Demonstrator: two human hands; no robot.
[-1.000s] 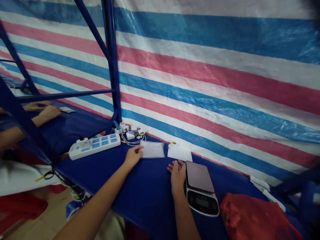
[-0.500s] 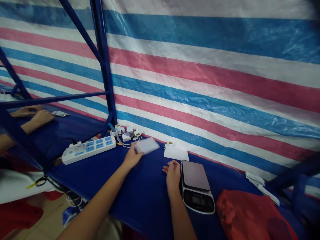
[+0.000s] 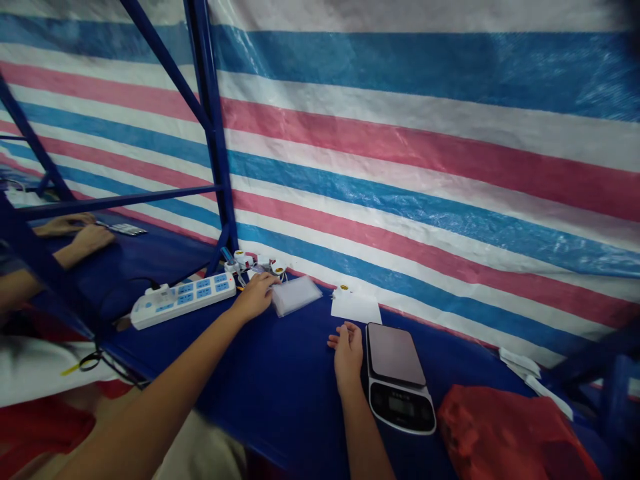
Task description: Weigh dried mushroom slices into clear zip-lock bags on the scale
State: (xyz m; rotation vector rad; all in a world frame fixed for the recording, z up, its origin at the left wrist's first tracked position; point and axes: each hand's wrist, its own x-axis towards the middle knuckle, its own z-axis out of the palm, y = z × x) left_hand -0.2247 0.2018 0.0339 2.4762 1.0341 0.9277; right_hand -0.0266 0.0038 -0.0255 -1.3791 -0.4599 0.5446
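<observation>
My left hand [image 3: 255, 297] is at the left end of a stack of clear plastic sleeves [image 3: 297, 296], its fingers stretched out just behind the near corner, by a pile of white plugs and cables [image 3: 260, 263]. It appears to hold nothing; whether a fingertip touches the stack or a cable I cannot tell. My right hand [image 3: 347, 353] rests on the blue tabletop [image 3: 280, 380] with loosely bent fingers apart and nothing in them. Close on its right stands a kitchen scale [image 3: 397, 373] with a bare platform. White paper [image 3: 357, 308] lies beyond this hand.
A white power strip [image 3: 185, 300] lies on the left, with a plug in it. A red bag [image 3: 510, 433] sits at the right, with crumpled white pieces [image 3: 520, 363] behind it. Blue metal posts [image 3: 215, 133] and a striped sheet stand behind. Another person's hands [image 3: 83, 233] work at far left.
My left hand has let go of the plastic sleeve stack and shifted left and up, toward the plugs. The right hand stays beside the scale. The view has shifted slightly.
</observation>
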